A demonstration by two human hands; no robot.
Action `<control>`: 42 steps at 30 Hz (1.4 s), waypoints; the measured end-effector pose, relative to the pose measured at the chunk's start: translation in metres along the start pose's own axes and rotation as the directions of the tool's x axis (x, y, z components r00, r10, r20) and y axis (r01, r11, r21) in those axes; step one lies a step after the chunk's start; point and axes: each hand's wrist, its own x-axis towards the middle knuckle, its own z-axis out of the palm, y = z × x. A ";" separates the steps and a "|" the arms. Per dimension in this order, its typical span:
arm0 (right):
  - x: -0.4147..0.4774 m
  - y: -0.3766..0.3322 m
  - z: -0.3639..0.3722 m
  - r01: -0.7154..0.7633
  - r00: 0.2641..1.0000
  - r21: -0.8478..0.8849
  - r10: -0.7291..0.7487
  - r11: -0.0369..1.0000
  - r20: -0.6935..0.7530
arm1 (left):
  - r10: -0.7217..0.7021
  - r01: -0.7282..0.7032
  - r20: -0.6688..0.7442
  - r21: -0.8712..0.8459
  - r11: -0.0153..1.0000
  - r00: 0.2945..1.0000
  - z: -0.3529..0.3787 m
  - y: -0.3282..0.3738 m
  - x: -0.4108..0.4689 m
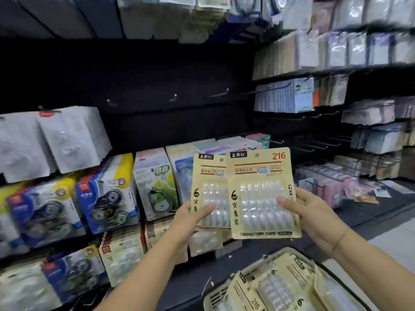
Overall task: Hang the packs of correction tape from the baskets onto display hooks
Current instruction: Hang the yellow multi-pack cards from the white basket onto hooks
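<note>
We are standing at a black pegboard display wall in a stationery shop, and a dark shelf ledge is running along its foot. Low and right of the wall, a beige perforated plastic basket is holding at least three loose tan packs. In front of the wall's lower rows we are holding up two tan card packs of correction tape. Our left hand is pinching the rear pack, and our right hand is pinching the front pack, which is overlapping it. Three bare metal hooks are jutting from the wall's middle.
</note>
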 end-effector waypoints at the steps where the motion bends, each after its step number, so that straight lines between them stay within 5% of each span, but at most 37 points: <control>1: 0.004 -0.008 0.011 0.022 1.000 0.025 -0.022 0.999 0.003 | 0.025 -0.025 -0.022 -0.001 1.000 0.999 -0.007 0.010 -0.003; 6: 0.032 -0.053 0.083 0.113 0.988 0.099 -0.123 0.989 0.097 | 0.172 -0.181 -0.181 -0.036 0.983 0.968 -0.062 0.067 -0.016; 16: 0.140 -0.094 0.182 0.317 0.947 0.076 -0.320 0.945 0.029 | 0.402 -0.428 -0.346 0.001 0.904 0.848 -0.174 0.135 0.026; 42: 0.191 -0.092 0.198 0.222 0.974 -0.084 -0.226 0.971 -0.034 | 0.290 -0.345 -0.383 -0.082 0.935 0.877 -0.169 0.143 0.053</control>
